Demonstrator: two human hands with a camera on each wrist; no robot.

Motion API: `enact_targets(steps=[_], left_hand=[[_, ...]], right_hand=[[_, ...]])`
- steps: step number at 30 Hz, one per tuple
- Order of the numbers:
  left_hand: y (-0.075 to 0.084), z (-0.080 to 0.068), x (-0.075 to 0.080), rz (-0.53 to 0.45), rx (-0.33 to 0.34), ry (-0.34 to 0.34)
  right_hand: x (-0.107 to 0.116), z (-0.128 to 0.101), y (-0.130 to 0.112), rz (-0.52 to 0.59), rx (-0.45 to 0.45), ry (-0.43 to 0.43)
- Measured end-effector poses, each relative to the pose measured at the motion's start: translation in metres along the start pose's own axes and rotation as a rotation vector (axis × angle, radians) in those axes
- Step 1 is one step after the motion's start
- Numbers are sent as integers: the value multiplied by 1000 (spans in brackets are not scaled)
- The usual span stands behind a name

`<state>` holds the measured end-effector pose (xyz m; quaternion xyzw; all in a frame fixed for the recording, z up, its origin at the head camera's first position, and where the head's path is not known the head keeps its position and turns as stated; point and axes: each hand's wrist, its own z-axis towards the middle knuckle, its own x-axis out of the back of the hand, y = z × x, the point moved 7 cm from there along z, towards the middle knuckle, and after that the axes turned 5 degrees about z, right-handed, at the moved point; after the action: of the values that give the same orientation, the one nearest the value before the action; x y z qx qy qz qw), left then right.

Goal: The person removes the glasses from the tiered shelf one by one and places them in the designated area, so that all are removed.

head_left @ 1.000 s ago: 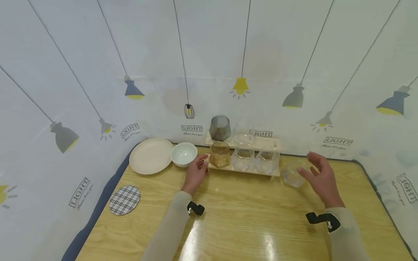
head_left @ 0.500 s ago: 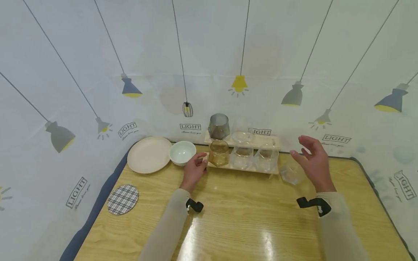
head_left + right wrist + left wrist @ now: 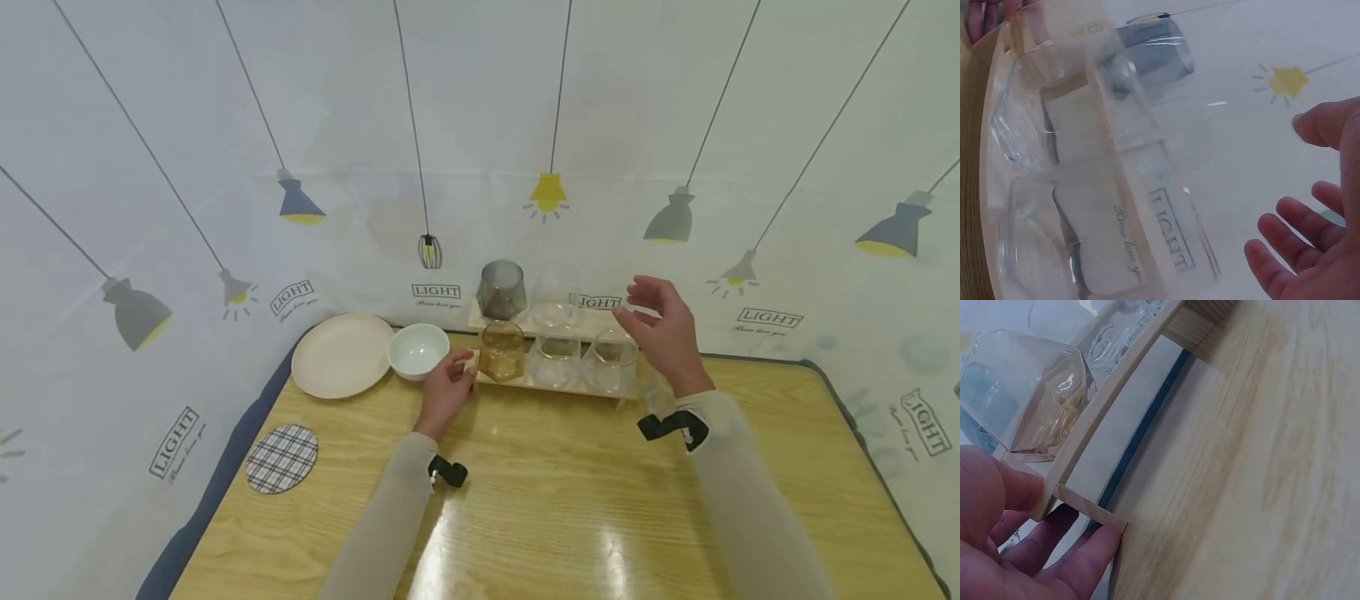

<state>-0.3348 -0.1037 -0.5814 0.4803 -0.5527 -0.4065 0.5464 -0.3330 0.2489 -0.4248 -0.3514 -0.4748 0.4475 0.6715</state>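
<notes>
A two-tier wooden rack stands along the back of the table. On its lower tier are an amber glass and two clear glasses; a smoky grey glass and another clear glass occupy the upper one. My left hand grips the rack's left end, thumb on the shelf and fingers at the wooden leg. Holding nothing, my right hand hovers over the rack's right end, thumb apart from loosely bent fingers. Partly hidden by my right wrist, one more clear glass sits on the table.
Left of the rack are a pale green bowl and a cream plate. A round checked coaster lies nearer on the wooden table. A lamp-printed sheet rises right behind the rack.
My right hand has moved left and away from me, from beside the clear glass on the table to above the rack's right end. The left hand keeps its grip on the rack.
</notes>
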Motion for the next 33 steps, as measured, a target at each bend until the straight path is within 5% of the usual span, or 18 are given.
enact_targets(steps=[7,21,33], left_hand=[[-1,0,1,21,2,3],[2,0,1,10,20,-5],[8,-4,2,97,-40,21]], right_hand=[[-27,23,-2,-33,27,-28],[-78,49,-3,-238,-95,-242],[-90,56,-4,-235,-91,-271]])
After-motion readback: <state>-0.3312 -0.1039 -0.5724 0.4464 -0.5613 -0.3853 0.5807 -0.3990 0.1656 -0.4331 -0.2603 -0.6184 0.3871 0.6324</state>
